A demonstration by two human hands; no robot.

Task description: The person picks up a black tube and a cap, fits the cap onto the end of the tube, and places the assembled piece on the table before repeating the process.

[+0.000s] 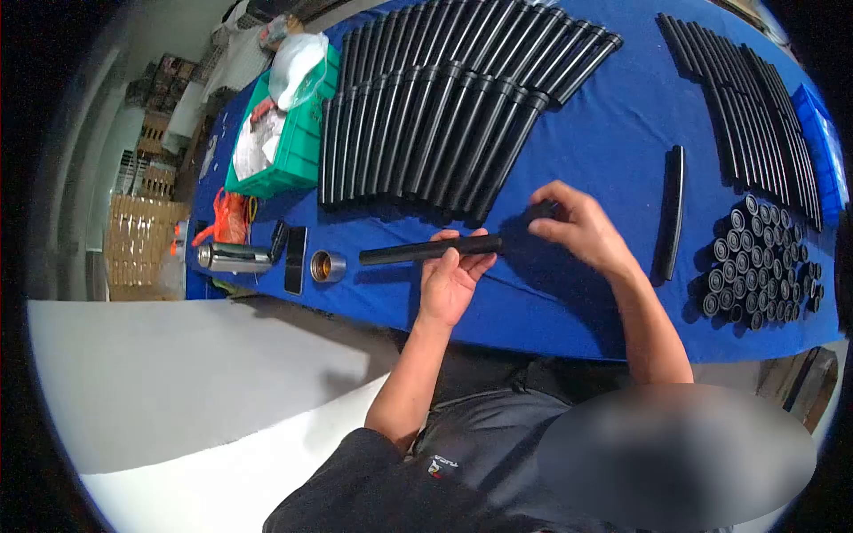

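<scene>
My left hand point(451, 280) is wrapped round a black tube point(400, 252), which lies nearly level across the palm above the blue cloth. A short way off the tube's right end, my right hand point(582, 229) pinches a small black cap point(540, 211); the fingers partly cover it, and it is apart from the tube. Beyond both hands, long black tubes with thicker collars point(426, 115) lie side by side in overlapping rows. To the right of my right hand a single black tube point(675, 213) rests on the cloth.
Many round black caps point(755, 262) are heaped at the right, below rows of thin black tubes point(737, 107). A green crate point(298, 147) stands at the left. Near the front edge are a steel flask point(235, 258), a phone point(296, 260) and a metal cup point(328, 266). A blue bin point(822, 151) stands far right.
</scene>
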